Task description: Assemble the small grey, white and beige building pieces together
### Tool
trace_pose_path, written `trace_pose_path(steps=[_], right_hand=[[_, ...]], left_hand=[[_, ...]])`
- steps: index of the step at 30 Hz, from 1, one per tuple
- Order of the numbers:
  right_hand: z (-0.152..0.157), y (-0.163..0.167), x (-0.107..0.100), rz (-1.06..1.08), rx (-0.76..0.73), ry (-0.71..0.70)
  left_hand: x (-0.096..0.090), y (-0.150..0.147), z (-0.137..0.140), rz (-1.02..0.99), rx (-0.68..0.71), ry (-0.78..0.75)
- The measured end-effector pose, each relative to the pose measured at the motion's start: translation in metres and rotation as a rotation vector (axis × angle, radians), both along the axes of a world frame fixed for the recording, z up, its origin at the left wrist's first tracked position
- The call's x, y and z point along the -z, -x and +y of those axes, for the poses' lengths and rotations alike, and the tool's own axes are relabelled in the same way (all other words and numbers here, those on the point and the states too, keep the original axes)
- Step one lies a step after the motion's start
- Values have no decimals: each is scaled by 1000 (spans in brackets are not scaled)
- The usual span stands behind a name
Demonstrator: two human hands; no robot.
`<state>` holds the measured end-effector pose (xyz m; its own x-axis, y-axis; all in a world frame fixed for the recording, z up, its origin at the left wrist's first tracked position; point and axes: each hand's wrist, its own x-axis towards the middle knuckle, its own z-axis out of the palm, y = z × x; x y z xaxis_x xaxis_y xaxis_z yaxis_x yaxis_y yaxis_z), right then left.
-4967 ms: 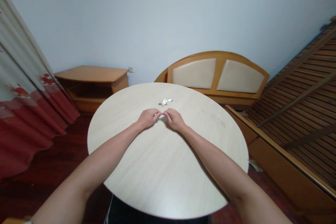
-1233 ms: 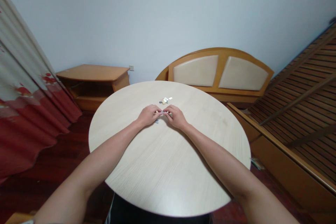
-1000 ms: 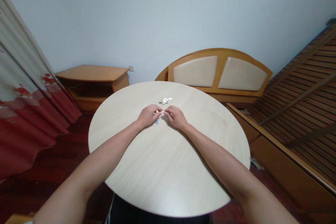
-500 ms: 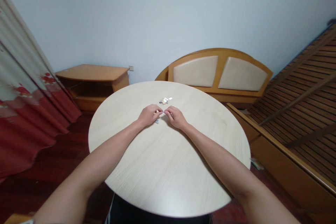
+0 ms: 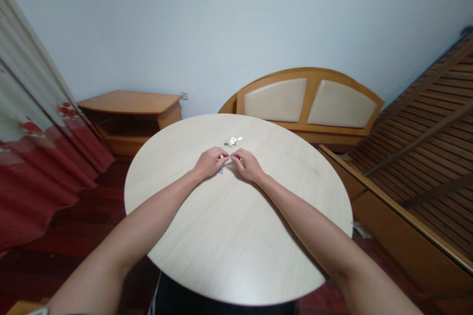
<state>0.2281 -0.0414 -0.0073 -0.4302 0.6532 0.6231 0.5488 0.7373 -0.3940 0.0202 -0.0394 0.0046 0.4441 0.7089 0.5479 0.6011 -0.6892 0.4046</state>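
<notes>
My left hand (image 5: 211, 162) and my right hand (image 5: 247, 164) meet fingertip to fingertip over the middle of the round table (image 5: 236, 236). Both are closed in a pinch on one small grey piece (image 5: 229, 157), mostly covered by the fingers, so its exact kind does not show. Just beyond the hands lies a little pile of small flat white, tan and dark grey pieces (image 5: 231, 142). Another small grey piece (image 5: 220, 171) rests on the table by the heel of my left hand, partly hidden by it.
Behind the table stand a wooden cabinet (image 5: 133, 102) on the left and a padded headboard (image 5: 275, 100) on the right. A wooden bed frame (image 5: 391, 206) with slats runs close along the right side. A red and white curtain (image 5: 37, 147) hangs at left.
The fingertips have shifted very slightly around the small grey piece. Otherwise the hands, the pile and the table look the same.
</notes>
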Motion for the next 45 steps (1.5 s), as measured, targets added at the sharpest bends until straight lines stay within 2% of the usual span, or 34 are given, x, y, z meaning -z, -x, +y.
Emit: trace_pose_path(steps=[10,45], right_hand=[[-1,-1,-1,2,13,-61],[4,-3,3,-54,7,-80]], left_hand=[[5,0,4,-1,0,-36],[-1,0,0,10,19,-5]])
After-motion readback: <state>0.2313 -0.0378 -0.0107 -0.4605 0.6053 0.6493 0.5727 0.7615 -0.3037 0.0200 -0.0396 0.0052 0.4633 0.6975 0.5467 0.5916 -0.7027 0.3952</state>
